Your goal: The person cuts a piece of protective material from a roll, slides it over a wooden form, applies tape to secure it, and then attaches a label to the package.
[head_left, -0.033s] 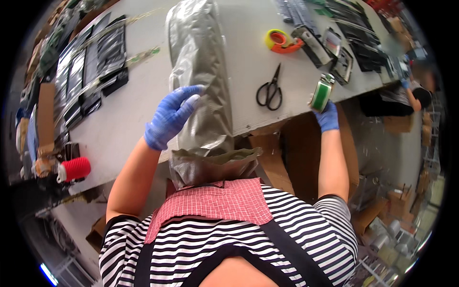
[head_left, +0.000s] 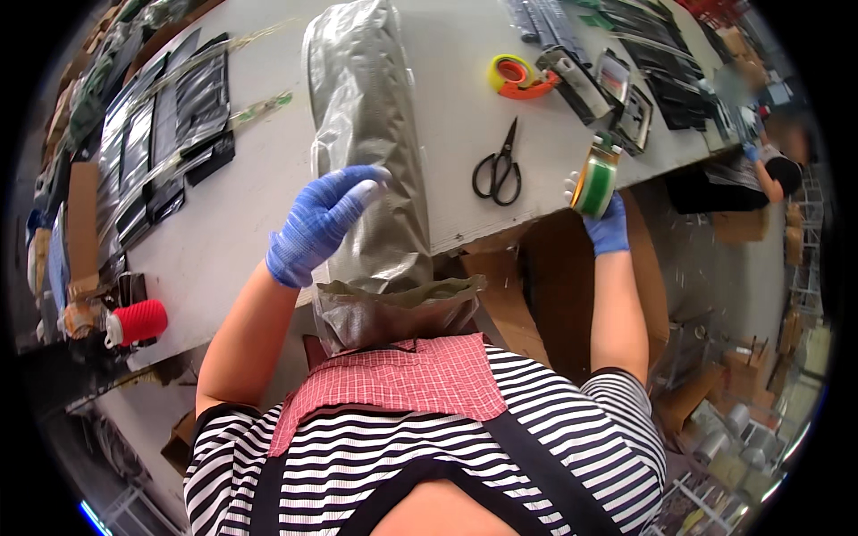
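The left hand (head_left: 315, 220) is half-curled over the silver bag (head_left: 366, 125), left of the scissors (head_left: 505, 152); if it pinches, I cannot tell. The right hand (head_left: 609, 225), farther right, grips a green tape roll (head_left: 597, 186).

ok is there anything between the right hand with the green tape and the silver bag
Yes: the black scissors lie on the table between the right hand, which holds the green tape roll, and the silver bag. I see nothing else lying between them.
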{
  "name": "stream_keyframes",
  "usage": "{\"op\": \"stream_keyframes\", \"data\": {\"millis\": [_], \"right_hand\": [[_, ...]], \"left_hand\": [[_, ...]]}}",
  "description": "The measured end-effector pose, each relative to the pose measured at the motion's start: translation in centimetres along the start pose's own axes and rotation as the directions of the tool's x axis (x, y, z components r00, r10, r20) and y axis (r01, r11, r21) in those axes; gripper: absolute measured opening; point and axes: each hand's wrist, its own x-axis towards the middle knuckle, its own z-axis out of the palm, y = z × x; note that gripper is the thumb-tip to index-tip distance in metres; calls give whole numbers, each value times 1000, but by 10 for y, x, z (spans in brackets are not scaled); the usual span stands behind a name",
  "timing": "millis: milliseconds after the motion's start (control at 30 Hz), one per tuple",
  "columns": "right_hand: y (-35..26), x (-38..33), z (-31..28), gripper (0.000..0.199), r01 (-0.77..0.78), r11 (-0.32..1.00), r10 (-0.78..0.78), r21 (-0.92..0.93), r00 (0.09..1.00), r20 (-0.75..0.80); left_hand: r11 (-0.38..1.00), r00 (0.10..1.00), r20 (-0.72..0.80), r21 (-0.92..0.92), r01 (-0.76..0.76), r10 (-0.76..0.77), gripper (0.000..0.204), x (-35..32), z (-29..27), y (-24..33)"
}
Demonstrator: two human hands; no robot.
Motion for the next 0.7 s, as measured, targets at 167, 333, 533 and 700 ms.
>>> {"op": "stream_keyframes", "data": {"millis": [167, 333, 533, 700], "right_hand": [[-21, -125, 116, 48, 376, 633, -340, -677, 920, 193], [-23, -180, 194, 62, 707, -117, -433, -697, 596, 677], [-23, -212, 210, 82, 710, 125, -154, -694, 704, 693], [-41, -226, 182, 79, 674, 28, 74, -739, 736, 673]], "left_hand": [[916, 886, 430, -261, 305, -173, 50, 16, 48, 49], [735, 804, 567, -464, 494, -182, 53, 10, 67, 68], [894, 905, 424, -393, 213, -30, 26, -33, 58, 58], [991, 944, 324, -129, -29, 69, 20, -94, 12, 54]]}}
